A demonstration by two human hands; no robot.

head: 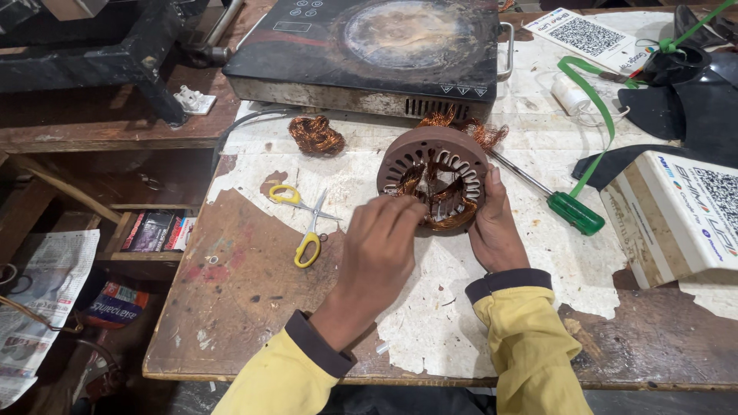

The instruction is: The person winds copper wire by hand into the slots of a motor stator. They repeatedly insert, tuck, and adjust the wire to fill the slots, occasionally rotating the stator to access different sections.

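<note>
As held — stator (435, 175) slotted, copper-wound.

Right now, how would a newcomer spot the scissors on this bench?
Start at the black induction cooktop at the back of the worn table. Come forward and left of the round motor stator; the scissors lie there, the only yellow-handled tool.

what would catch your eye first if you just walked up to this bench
The round brown motor core with copper wire in its slots, tilted up mid-table between the left hand and the right hand. Behind it lies a dark induction cooktop, with a loose tangle of copper wire in front of it. Yellow-handled scissors lie left of the hands, a green-handled screwdriver to the right.
</note>
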